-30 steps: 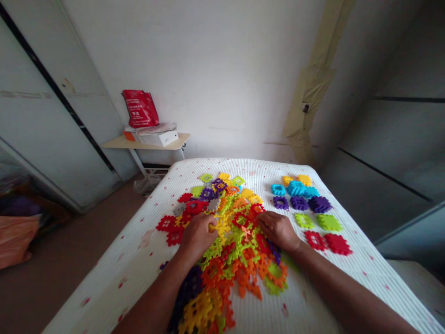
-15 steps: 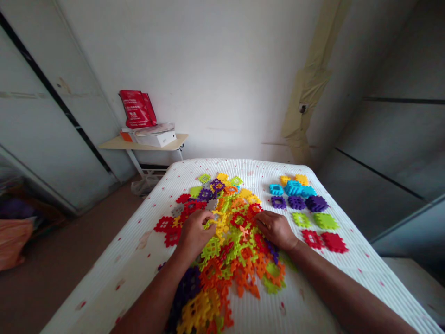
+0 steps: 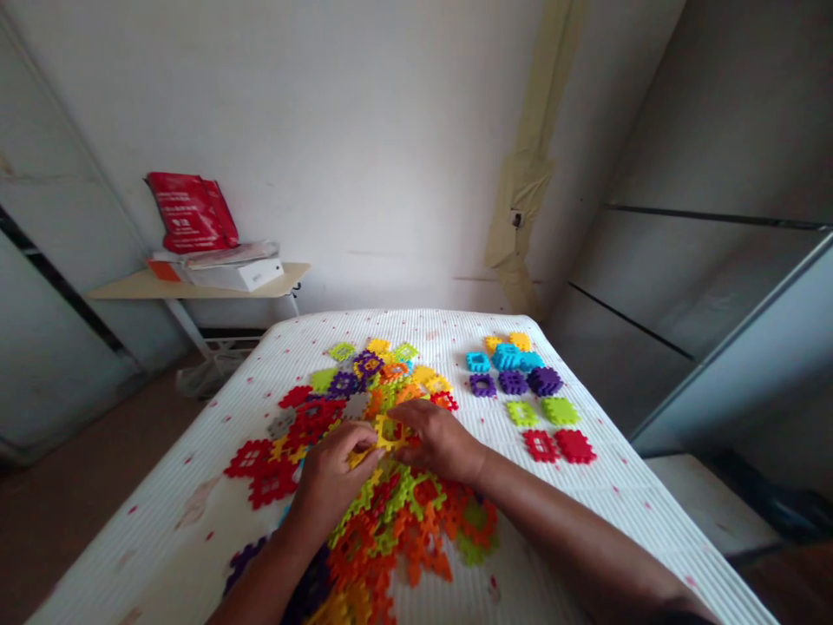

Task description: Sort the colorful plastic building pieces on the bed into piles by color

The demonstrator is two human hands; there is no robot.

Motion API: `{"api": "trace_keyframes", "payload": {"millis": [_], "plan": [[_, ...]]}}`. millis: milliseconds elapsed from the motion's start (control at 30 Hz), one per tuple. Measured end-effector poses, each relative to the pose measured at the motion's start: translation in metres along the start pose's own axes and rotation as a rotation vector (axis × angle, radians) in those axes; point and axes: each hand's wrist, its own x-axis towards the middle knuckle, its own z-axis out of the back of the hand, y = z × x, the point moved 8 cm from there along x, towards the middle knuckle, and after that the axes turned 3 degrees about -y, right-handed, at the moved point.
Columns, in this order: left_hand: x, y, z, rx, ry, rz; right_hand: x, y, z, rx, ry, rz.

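A big loose pile of flat plastic interlocking pieces (image 3: 396,512) in red, orange, yellow, green and purple covers the middle of a white ribbed bed (image 3: 586,512). My left hand (image 3: 331,477) and my right hand (image 3: 436,438) meet over the pile's centre. Both pinch a yellow piece (image 3: 381,434) between their fingertips. To the right lie sorted stacks: blue (image 3: 508,358), purple (image 3: 543,380), green (image 3: 560,410), red (image 3: 573,445) and yellow (image 3: 519,340).
A small beige side table (image 3: 195,282) stands against the back wall at left, carrying a red bag (image 3: 186,211) and a white box (image 3: 238,273). Grey panels line the right wall. Bare brown floor lies left of the bed.
My right hand has moved left across the pile to meet my left hand on the yellow piece. My head has turned, so everything sits further left in view.
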Motion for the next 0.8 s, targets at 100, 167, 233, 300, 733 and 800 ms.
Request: {"api": "trace_keyframes", "payload": {"millis": [100,167,233,300,733,800], "plan": [[-0.001,-0.003,-0.002,0.016,-0.015,-0.046,0.003,0.003,-0.005,-0.121,0.060,-0.011],[-0.003,-0.006,-0.003,0.022,-0.024,-0.088,0.006,0.003,-0.007,-0.186,0.102,-0.033],[-0.004,-0.008,-0.004,0.024,-0.031,-0.108,0.012,0.001,-0.006,-0.225,0.142,-0.032],[-0.005,-0.007,-0.003,0.027,-0.046,-0.094,0.023,-0.012,0.005,-0.277,0.149,-0.031],[0.000,-0.002,0.005,0.079,-0.099,-0.094,0.072,-0.236,0.104,-0.807,0.287,-0.586],[0.000,0.000,0.006,0.086,-0.100,-0.103,0.071,-0.248,0.095,-0.805,0.335,-0.604]]}}
